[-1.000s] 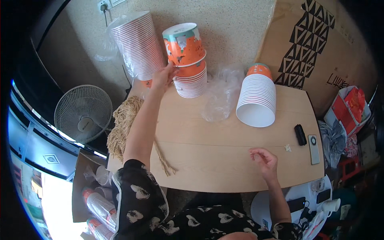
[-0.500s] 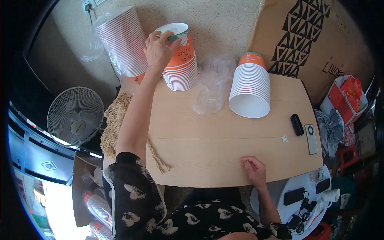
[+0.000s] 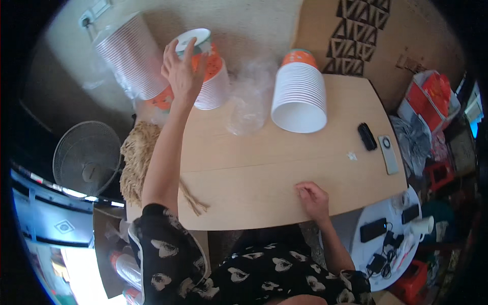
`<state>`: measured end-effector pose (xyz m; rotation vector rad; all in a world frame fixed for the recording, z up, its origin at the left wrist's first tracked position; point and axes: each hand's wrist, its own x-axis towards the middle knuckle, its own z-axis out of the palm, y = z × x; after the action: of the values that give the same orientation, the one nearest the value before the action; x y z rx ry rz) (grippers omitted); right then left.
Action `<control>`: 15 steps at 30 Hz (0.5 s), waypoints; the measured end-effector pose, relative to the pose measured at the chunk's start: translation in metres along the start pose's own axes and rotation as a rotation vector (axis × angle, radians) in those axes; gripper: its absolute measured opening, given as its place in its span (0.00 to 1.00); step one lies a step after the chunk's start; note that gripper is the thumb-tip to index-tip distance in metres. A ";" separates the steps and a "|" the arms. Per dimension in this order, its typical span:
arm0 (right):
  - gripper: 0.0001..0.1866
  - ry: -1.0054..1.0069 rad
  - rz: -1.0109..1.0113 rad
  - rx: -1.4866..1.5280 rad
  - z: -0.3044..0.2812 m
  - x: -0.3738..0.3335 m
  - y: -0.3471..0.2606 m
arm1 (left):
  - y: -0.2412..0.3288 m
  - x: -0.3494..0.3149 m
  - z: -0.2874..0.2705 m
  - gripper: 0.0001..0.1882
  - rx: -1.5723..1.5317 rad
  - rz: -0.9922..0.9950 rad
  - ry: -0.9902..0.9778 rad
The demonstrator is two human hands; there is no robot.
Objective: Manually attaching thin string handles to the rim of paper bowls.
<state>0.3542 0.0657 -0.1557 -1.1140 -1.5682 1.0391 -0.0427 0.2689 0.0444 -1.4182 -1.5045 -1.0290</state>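
At the far left of the table stands an upside-down stack of paper cups (image 3: 212, 91), with white rims below and an orange and green body on top. My left hand (image 3: 182, 76) is at its top, fingers spread and thumb apart, overlapping the uppermost cup; whether the fingertips touch it I cannot tell. My right hand (image 3: 312, 199) rests near the table's front edge, its fingers loosely curled with nothing visible in them. Left of the stack leans a taller stack of cups in clear plastic (image 3: 129, 56). Another stack of cups (image 3: 300, 99) lies on its side, its open white end toward me.
Crumpled clear plastic (image 3: 246, 109) lies between the stacks. A bundle of tan cords (image 3: 138, 162) hangs at the table's left edge, near a fan (image 3: 87, 158). A black object (image 3: 366, 136) and a grey remote (image 3: 388, 155) lie at right. Patterned cardboard (image 3: 325, 35) stands behind.
My view has shifted and tilted a little. The fingers of my left hand have spread wider at the top of the cup stack. My right hand stays near the front edge.
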 end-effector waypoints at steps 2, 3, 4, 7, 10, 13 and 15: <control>0.07 -0.015 0.134 0.095 -0.002 0.008 -0.002 | 0.027 -0.021 -0.009 0.19 -0.399 0.085 0.032; 0.07 0.051 0.094 0.064 -0.006 0.017 0.000 | 0.049 -0.042 -0.010 0.19 -0.590 0.009 -0.124; 0.07 0.103 0.050 0.034 -0.009 0.030 0.001 | 0.069 -0.065 -0.012 0.18 -0.765 -0.072 -0.281; 0.07 0.372 -0.081 -0.153 -0.016 0.091 -0.005 | 0.115 -0.104 -0.011 0.15 -0.876 -0.067 -0.410; 0.07 0.550 -0.184 -0.194 -0.022 0.147 0.005 | 0.142 -0.119 0.003 0.13 -0.889 -0.095 -0.394; 0.07 0.508 -0.137 -0.217 -0.017 0.172 0.013 | 0.149 -0.126 0.011 0.12 -0.890 -0.189 -0.405; 0.08 0.516 -0.132 -0.223 -0.022 0.176 0.016 | 0.157 -0.127 0.009 0.10 -0.828 -0.196 -0.366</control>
<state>0.3485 0.2415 -0.1300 -1.2861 -1.3312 0.4437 0.1188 0.2398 -0.0732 -2.1433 -1.5607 -1.7083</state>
